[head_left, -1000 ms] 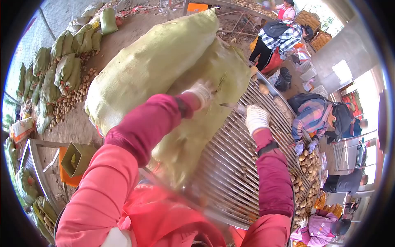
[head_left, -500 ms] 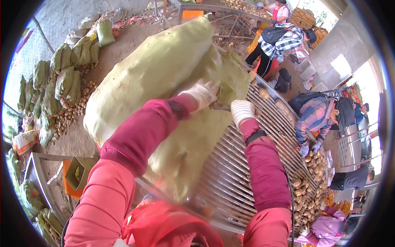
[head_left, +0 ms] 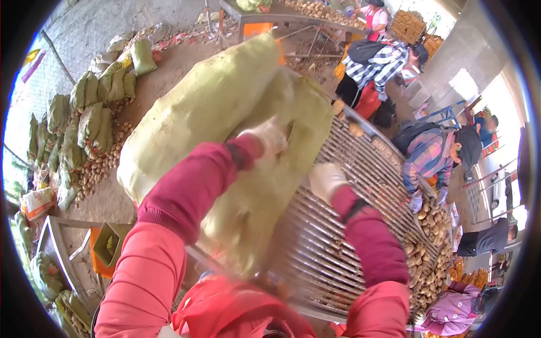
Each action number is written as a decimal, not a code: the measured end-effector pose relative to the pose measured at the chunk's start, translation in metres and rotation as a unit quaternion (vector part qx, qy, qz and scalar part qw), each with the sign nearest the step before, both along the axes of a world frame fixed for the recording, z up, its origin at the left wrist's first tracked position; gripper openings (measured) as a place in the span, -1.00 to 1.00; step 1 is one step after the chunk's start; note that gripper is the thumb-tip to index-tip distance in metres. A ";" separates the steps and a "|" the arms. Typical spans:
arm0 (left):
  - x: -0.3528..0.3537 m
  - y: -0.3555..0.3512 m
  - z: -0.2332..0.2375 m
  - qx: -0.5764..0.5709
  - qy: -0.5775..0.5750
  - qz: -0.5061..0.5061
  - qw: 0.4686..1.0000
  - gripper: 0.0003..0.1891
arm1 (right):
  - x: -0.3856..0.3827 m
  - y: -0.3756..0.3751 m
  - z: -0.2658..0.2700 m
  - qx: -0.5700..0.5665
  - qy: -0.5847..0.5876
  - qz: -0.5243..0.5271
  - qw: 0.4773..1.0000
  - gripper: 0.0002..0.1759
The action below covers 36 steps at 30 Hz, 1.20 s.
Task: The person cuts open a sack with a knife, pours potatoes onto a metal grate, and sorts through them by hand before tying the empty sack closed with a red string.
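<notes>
1. A big green sack (head_left: 191,124) is lying tilted across the near-left end of the worktop (head_left: 338,225), its lower part sagging over the metal bars and its bulk hanging out past the edge.
2. The worktop is sloping away to the right, its top made of long parallel metal bars.
3. More green sacks (head_left: 84,112) are leaning together on the ground at far left, with loose potatoes spilling around their feet.
4. A person in a plaid jacket (head_left: 434,158) is bending over the far side of the worktop, and another person in a checked shirt (head_left: 377,62) is stooping beyond them.
5. A heap of potatoes (head_left: 425,259) is gathering at the low right end of the bars.
6. The left hand (head_left: 265,137), gloved, is pressing on the sack's upper fold; blur is hiding whether its grip is closing on the cloth.
7. The right hand (head_left: 326,180), gloved too, is hovering at the sack's right edge just above the bars; its grip is too blurred to tell.
</notes>
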<state>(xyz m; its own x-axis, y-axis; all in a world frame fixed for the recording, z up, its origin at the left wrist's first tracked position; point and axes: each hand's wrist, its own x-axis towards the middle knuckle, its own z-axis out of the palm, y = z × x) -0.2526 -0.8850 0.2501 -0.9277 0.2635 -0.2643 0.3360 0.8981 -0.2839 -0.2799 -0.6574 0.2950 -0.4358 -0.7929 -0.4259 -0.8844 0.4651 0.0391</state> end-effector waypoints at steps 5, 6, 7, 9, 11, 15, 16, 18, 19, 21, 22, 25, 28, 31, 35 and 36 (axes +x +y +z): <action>0.008 -0.003 0.004 -0.026 0.060 -0.054 0.996 -0.74 | 0.030 0.070 0.020 0.193 0.031 -0.051 0.979 -0.77; 0.006 0.000 0.005 -0.027 0.052 -0.043 0.997 -0.72 | 0.013 0.077 0.009 0.154 0.076 -0.068 0.983 -0.79; 0.003 0.003 0.008 -0.029 0.046 -0.032 0.998 -0.71 | -0.005 0.080 -0.006 0.112 0.122 -0.084 0.982 -0.80; -0.004 0.008 0.008 -0.070 0.006 -0.008 0.997 -0.64 | -0.025 0.069 -0.014 0.016 0.155 -0.123 0.980 -0.81; -0.003 0.009 0.006 -0.080 -0.010 0.008 0.997 -0.59 | -0.038 0.048 -0.020 -0.075 0.134 -0.097 0.983 -0.81; -0.003 0.009 0.009 -0.033 -0.022 0.033 0.999 -0.55 | -0.054 -0.014 -0.027 -0.064 0.071 -0.182 0.979 -0.77; -0.002 0.009 0.010 -0.023 -0.036 0.042 0.998 -0.55 | -0.060 -0.035 -0.031 -0.010 0.039 -0.188 0.981 -0.77; 0.000 0.011 0.013 -0.021 -0.040 0.056 0.997 -0.56 | -0.070 -0.068 -0.031 0.098 -0.022 -0.196 0.975 -0.78; 0.001 0.012 0.015 -0.020 -0.042 0.064 0.997 -0.57 | -0.069 -0.068 -0.030 0.084 0.015 -0.147 0.985 -0.77; 0.005 0.013 0.019 -0.023 -0.051 0.056 0.997 -0.58 | -0.067 -0.067 -0.029 0.057 0.089 -0.046 0.993 -0.76; 0.008 0.015 0.022 -0.025 -0.055 0.051 0.997 -0.58 | -0.073 -0.067 -0.033 0.010 0.111 -0.014 0.994 -0.73; 0.011 0.023 0.031 -0.027 -0.067 0.076 0.995 -0.63 | -0.063 -0.074 -0.026 0.013 0.093 0.031 0.995 -0.76; 0.015 0.029 0.033 -0.038 -0.048 0.086 0.994 -0.66 | -0.026 -0.088 -0.014 0.035 0.050 0.001 0.998 -0.74; 0.022 0.025 0.020 -0.019 0.013 0.041 0.999 -0.68 | 0.006 -0.084 -0.018 -0.009 0.068 -0.023 0.997 -0.74; 0.035 0.018 0.030 -0.037 -0.046 0.047 0.997 -0.69 | 0.034 0.020 -0.038 -0.200 -0.002 0.018 0.980 -0.82; 0.049 0.015 0.040 -0.012 -0.027 0.045 0.999 -0.69 | 0.045 0.044 -0.006 -0.021 0.000 0.045 0.999 -0.80</action>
<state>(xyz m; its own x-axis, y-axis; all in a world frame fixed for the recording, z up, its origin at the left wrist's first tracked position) -0.2038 -0.8700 0.2903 -0.9319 0.1723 -0.3193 0.2691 0.9185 -0.2896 -0.2347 -0.6134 0.2889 -0.3619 -0.8461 -0.3914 -0.9228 0.3846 0.0218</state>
